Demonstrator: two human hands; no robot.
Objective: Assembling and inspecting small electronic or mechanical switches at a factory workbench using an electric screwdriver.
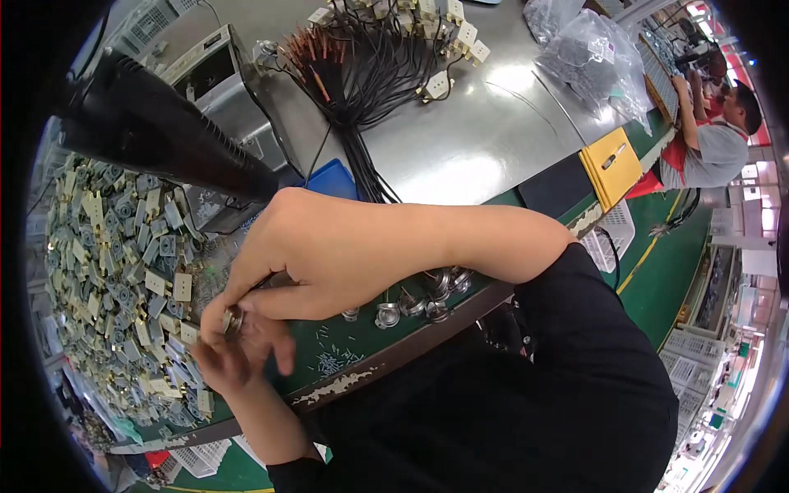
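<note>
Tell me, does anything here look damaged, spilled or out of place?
Two things: the bench's front edge has pale patches where its coating looks chipped away, and small metal pins or screws lie strewn loose near the left hand, which looks untidy, though it may be deliberate.

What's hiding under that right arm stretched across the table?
Shiny metal parts peek out along the near edge of the right forearm. At its far edge, black cables and a blue tray are partly hidden. Whatever the arm fully covers can't be seen.
</note>
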